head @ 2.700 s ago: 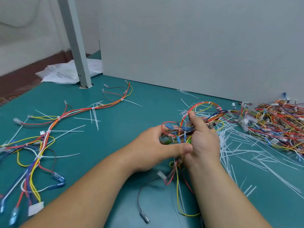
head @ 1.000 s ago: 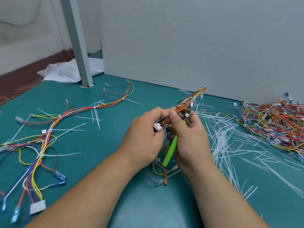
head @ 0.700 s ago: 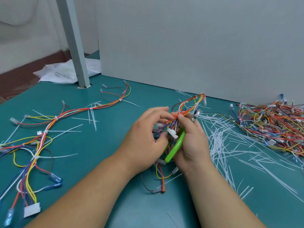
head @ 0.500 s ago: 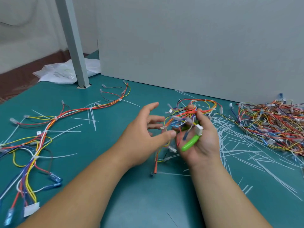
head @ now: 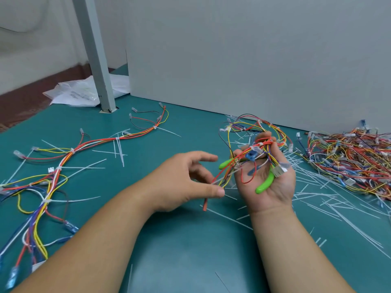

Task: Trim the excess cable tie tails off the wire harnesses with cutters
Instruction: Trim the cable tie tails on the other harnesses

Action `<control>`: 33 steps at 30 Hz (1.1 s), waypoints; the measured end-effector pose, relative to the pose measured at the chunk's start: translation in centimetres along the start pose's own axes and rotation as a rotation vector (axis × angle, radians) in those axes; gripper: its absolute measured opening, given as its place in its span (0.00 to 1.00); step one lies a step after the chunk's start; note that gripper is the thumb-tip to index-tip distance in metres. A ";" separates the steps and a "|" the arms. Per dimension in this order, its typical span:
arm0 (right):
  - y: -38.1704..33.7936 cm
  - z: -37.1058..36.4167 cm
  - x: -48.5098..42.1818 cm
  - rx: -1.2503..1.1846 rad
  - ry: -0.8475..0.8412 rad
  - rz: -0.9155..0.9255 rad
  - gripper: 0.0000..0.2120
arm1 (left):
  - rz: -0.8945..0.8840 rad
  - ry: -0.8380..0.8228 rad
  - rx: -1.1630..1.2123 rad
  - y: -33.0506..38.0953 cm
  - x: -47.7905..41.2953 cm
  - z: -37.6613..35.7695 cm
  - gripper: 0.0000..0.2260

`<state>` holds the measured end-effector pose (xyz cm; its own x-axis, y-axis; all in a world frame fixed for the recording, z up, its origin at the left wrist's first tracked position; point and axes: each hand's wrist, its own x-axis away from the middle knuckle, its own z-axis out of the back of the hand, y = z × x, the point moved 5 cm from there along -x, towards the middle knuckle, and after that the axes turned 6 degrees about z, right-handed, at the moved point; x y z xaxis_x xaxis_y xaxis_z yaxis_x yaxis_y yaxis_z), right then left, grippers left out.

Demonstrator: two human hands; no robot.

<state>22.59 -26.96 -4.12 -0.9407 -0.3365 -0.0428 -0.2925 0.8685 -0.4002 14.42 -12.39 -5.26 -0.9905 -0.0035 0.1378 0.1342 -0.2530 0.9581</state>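
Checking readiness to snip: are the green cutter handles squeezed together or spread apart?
Spread. The two green handles of the cutters lie apart across the upturned right hand; the bunched wire harness hides the blades.

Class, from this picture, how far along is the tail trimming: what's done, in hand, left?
Done, apparently: cut tails litter the mat by the pile. In hand: the right hand grips a harness and green cutters; the left hand is open beside it. Left: the laid-out harness shows long untrimmed tails.
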 end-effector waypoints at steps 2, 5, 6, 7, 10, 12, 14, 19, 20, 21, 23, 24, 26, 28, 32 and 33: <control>-0.3 0.0 -0.1 0.027 -0.009 0.021 0.06 | 0.009 -0.057 -0.083 -0.1 0.1 -0.3 0.16; -0.6 0.2 -0.2 0.049 -0.026 0.018 0.07 | -0.029 -0.042 -0.114 0.4 0.4 -0.2 0.02; -0.7 0.4 -0.3 0.036 -0.015 0.026 0.09 | -0.044 -0.030 -0.065 0.7 0.5 0.0 0.02; -0.8 0.6 -0.4 0.021 0.010 0.041 0.11 | -0.058 -0.019 -0.005 0.9 0.6 0.1 0.03; -1.2 1.2 -0.8 0.063 0.126 0.102 0.18 | -0.075 0.062 0.240 1.3 0.6 0.9 0.07; -1.5 1.7 -1.1 0.119 0.200 0.129 0.19 | -0.068 0.048 0.524 1.4 0.6 1.4 0.08; -1.6 2.2 -1.5 0.123 0.251 0.149 0.16 | -0.082 -0.005 0.710 1.6 0.6 2.0 0.16; -1.7 2.6 -1.8 0.116 0.269 0.165 0.14 | -0.103 0.074 0.782 1.7 0.3 2.7 0.12; -1.7 2.7 -1.8 0.113 0.271 0.163 0.13 | -0.114 0.084 0.845 1.8 0.3 2.8 0.11; -1.8 2.7 -1.8 0.110 0.276 0.161 0.13 | -0.122 0.104 0.896 1.7 0.2 2.9 0.11; -1.9 2.8 -1.8 0.099 0.286 0.160 0.13 | -0.120 0.164 0.942 1.6 0.2 3.3 0.11; -1.9 2.8 -1.8 0.093 0.291 0.162 0.13 | -0.108 0.196 0.928 1.5 0.2 3.4 0.11; -2.0 2.9 -1.8 0.090 0.309 0.168 0.12 | -0.055 0.249 0.819 1.2 0.2 3.5 0.11; -2.3 3.0 -1.9 0.090 0.329 0.175 0.13 | 0.044 0.304 0.634 0.6 0.2 3.5 0.13; -2.9 3.1 -2.0 0.101 0.325 0.193 0.15 | 0.141 0.568 0.302 -0.4 0.2 4.6 0.20; -2.8 3.0 -2.0 0.112 0.311 0.195 0.15 | 0.132 0.651 0.261 -0.4 0.3 5.0 0.21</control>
<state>25.81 -29.85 -5.66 -0.9890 -0.0278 0.1453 -0.0990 0.8545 -0.5099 14.23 -7.42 -4.39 -0.7722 -0.6159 0.1565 0.1767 0.0285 0.9839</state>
